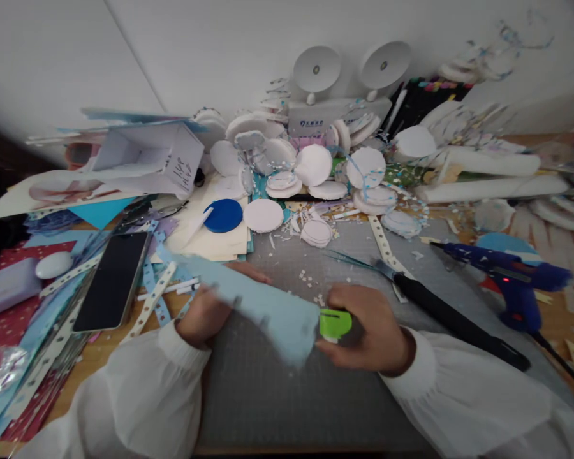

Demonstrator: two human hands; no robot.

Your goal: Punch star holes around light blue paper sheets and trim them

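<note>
A strip of light blue paper (272, 312) is held up at a slant above the grey cutting mat (287, 408), its lower part blurred. My left hand (210, 312) grips it near its left end, with fingers partly behind the paper. Several small dark notches or holes show along the sheet. My right hand (370, 328) is closed on a bright green punch (335, 324), whose front meets the paper's right end. Tiny pale cut-outs (309, 278) lie on the mat just beyond the paper.
Long black-handled tweezers (449, 312) and a blue glue gun (511, 274) with its cord lie at the right. A phone (112, 280) and paper strips (155, 299) are at the left. White discs (263, 215) crowd the back, beside a white box (148, 153).
</note>
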